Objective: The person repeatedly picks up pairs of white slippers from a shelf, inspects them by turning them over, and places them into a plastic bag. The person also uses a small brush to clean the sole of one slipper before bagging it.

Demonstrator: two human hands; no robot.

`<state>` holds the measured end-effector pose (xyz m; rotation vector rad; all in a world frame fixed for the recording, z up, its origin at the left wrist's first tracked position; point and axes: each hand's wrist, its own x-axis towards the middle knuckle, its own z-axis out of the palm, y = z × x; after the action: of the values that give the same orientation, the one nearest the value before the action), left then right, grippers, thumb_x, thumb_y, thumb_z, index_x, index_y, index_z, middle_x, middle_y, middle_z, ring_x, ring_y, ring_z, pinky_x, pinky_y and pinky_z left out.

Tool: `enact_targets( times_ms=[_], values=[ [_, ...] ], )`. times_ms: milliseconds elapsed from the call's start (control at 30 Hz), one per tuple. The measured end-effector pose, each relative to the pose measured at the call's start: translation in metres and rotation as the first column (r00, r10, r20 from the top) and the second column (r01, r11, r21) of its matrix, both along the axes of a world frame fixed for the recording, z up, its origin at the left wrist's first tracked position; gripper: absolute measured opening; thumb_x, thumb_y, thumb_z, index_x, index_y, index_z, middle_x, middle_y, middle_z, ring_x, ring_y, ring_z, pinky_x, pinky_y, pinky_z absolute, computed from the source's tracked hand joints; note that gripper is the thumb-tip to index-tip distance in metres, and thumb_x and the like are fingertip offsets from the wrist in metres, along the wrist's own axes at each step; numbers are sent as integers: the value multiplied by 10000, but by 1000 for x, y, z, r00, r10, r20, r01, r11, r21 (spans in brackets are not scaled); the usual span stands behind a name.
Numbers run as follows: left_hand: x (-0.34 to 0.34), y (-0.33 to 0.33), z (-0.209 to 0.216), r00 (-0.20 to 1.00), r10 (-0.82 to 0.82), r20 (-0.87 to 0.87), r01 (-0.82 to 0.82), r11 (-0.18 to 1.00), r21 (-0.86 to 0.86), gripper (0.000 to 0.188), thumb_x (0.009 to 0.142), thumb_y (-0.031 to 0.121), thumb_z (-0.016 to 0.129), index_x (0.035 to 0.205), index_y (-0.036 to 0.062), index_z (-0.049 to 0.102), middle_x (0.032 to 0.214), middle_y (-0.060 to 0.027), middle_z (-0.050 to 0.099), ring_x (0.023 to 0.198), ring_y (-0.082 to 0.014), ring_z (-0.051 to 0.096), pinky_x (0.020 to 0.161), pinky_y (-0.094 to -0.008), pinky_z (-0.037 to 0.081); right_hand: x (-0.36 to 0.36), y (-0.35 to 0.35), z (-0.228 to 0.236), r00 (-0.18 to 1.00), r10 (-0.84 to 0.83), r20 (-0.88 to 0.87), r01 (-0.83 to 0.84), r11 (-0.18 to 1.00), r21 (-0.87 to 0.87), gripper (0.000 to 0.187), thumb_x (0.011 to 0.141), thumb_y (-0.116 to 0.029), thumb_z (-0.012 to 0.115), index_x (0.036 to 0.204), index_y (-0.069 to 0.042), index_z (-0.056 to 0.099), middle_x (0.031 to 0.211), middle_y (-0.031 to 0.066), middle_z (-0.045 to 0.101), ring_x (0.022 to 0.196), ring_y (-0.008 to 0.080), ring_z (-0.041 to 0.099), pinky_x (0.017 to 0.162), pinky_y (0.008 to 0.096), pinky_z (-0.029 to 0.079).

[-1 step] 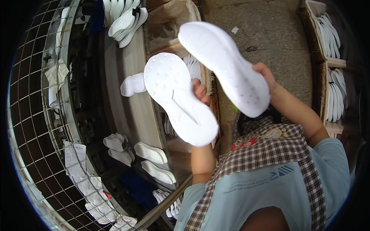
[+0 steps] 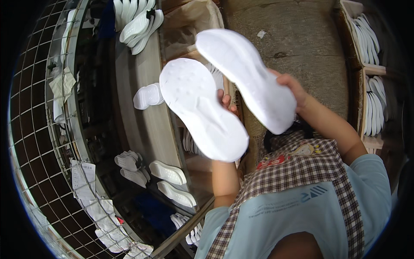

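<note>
A white shoe sole (image 2: pixel 202 110) is in my left hand (image 2: pixel 227 101), whose fingers curl round its right edge; the rest of that hand is hidden behind the sole. One broad end of it carries small bumps, and a groove runs along the middle. My right hand (image 2: pixel 295 90) grips a second white sole (image 2: pixel 250 73) at its right edge. This one is higher and farther right, tilted and slightly blurred. The two soles are close together in the air, over the right side of the bench.
On the grey bench (image 2: pixel 148 125) at left lie a pair of soles (image 2: pixel 168 172) and a small white piece (image 2: pixel 146 96). Stacked soles (image 2: pixel 140 30) stand at its far end, beside a lined bin (image 2: pixel 189 26). Wire mesh (image 2: pixel 39 129) borders the left. Boxes of soles (image 2: pixel 373 103) stand at right.
The sole in my right hand has shifted a little down and left and turned slightly. The left sole has tilted slightly, its near end moving right.
</note>
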<state>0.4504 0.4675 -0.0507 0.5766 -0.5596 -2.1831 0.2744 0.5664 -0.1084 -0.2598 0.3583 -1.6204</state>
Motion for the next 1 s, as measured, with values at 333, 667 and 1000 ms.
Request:
enact_targets(
  times_ms=[333, 667, 1000],
  values=[
    [6, -22, -22, 935, -166, -313, 148, 986, -80, 553, 914, 288, 508, 1350, -20, 363, 708, -30, 451, 584, -111, 412, 466, -210, 361, 16, -13, -37, 914, 172, 367, -211, 975, 67, 650, 760, -298, 446, 1320, 30, 407, 1154, 221, 574, 965, 313, 627, 835, 416, 527],
    [18, -24, -8, 883, -152, -444, 147, 988, -45, 613, 902, 356, 521, 1370, 2, 341, 707, -31, 436, 584, -109, 401, 455, -204, 346, 5, -11, -42, 909, 184, 373, -181, 983, -43, 647, 748, -322, 429, 1314, -7, 435, 1157, 202, 583, 939, 322, 640, 763, 450, 556],
    [5, -23, -12, 597, 74, 799, 354, 870, -345, 542, 905, 167, 564, 1343, -4, 295, 824, -27, 534, 700, -87, 516, 640, -223, 458, 23, -28, -35, 956, 281, -85, -270, 955, 122, 844, 777, -363, 615, 1439, -106, 158, 1415, 135, 326, 1274, 247, 390, 1026, 392, 376]
  ],
)
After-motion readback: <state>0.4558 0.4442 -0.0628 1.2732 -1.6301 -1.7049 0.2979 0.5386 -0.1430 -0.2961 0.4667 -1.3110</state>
